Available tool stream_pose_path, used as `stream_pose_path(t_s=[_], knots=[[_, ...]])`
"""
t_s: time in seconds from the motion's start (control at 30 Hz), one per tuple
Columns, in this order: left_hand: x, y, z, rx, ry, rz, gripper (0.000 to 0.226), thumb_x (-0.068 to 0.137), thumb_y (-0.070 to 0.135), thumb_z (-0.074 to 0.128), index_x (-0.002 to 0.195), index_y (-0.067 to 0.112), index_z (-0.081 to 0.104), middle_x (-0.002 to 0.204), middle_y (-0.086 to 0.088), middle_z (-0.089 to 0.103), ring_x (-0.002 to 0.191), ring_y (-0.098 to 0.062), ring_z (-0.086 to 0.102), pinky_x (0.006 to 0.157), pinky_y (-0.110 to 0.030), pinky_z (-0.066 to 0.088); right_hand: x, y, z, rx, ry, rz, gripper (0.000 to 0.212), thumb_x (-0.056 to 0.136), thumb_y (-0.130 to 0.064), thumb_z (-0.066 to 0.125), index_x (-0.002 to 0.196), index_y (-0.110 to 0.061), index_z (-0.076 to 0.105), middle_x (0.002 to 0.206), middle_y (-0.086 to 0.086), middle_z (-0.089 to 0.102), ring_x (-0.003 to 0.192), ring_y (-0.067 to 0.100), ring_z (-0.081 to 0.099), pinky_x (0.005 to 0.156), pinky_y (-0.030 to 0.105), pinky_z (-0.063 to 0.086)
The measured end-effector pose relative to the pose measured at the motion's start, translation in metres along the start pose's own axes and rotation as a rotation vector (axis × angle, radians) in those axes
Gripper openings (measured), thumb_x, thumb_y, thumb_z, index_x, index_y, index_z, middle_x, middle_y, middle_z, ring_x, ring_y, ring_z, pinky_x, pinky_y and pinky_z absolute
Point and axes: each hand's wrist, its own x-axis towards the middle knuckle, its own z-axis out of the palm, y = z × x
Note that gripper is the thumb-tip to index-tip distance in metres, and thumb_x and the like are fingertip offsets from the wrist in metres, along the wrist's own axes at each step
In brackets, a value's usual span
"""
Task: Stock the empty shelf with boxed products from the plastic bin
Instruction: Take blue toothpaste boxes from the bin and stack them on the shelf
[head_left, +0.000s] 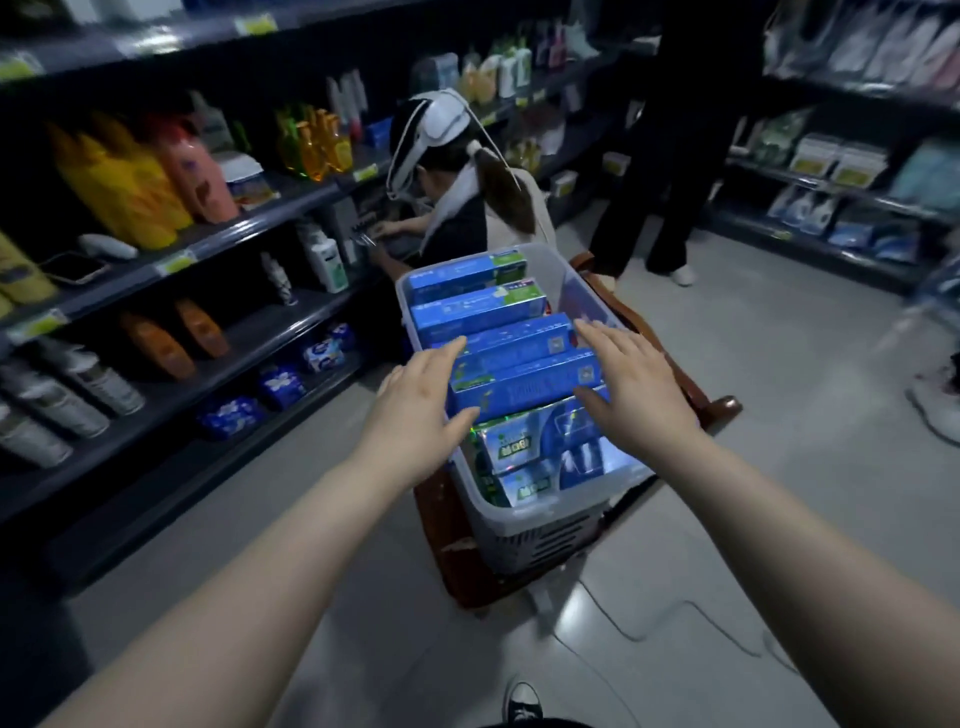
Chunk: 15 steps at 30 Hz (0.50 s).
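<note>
I've got L hand (421, 410) & R hand (636, 387) both released, fingers straight, either side of the blue boxes (519, 387) (contact unclear) standing in a row in the plastic bin (540, 538) at 12 o'clock, bin on a brown seat (719, 410), dark shelf (270, 332) w/ bottles (156, 343) at 9 o'clock.

The left forearm (249, 582) extends bare from 7 o'clock and the right forearm (800, 540) from 5 o'clock, both pointing toward 12. The left hand (421, 410) and right hand (634, 384) face each other, palms inward, fingers straight and slightly spread.
</note>
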Motion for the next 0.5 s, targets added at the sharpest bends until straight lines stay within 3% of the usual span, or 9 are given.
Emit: stream_pose_path(t_s=[0.1,0.27,0.37,0.5], knots=[[0.020,0.010,0.030,0.076,-0.153,0.018,0.061,0.089,0.041,0.059,0.142,0.021,0.036,0.136,-0.004,0.048,0.126,-0.025,0.042,0.105,-0.037,0.033,0.000,0.029,0.006,-0.019,-0.145,0.044,0.078,0.088,-0.029,0.064,0.151,-0.022,0.019,0.154,0.004,0.028,0.142,0.022,0.023,0.115,0.032,0.016],[0.041,0.012,0.061,0.321,-0.378,0.063,0.068,0.078,0.064,0.059,0.132,0.026,0.046,0.122,0.004,0.057,0.116,-0.024,0.046,0.098,-0.040,0.032,0.011,0.054,0.023,-0.034,-0.415,0.084,0.086,0.081,-0.027,0.072,0.150,-0.028,0.021,0.152,0.000,0.030,0.139,0.023,0.028,0.111,0.038,0.030],[0.046,0.006,0.074,0.389,-0.441,0.080,0.070,0.070,0.068,0.063,0.124,0.025,0.049,0.110,0.003,0.060,0.106,-0.025,0.050,0.090,-0.039,0.033,0.020,0.058,0.034,-0.103,-0.448,0.084,0.085,0.078,-0.029,0.072,0.148,-0.029,0.025,0.149,0.001,0.034,0.138,0.024,0.027,0.109,0.040,0.033],[0.045,0.001,0.084,0.306,-0.404,0.096,0.051,0.071,0.057,0.059,0.108,0.024,0.051,0.092,0.004,0.058,0.093,-0.023,0.055,0.076,-0.035,0.031,0.026,0.062,0.041,-0.176,-0.431,0.059,0.077,0.079,-0.034,0.069,0.145,-0.030,0.030,0.145,-0.002,0.039,0.135,0.023,0.030,0.108,0.039,0.032]])
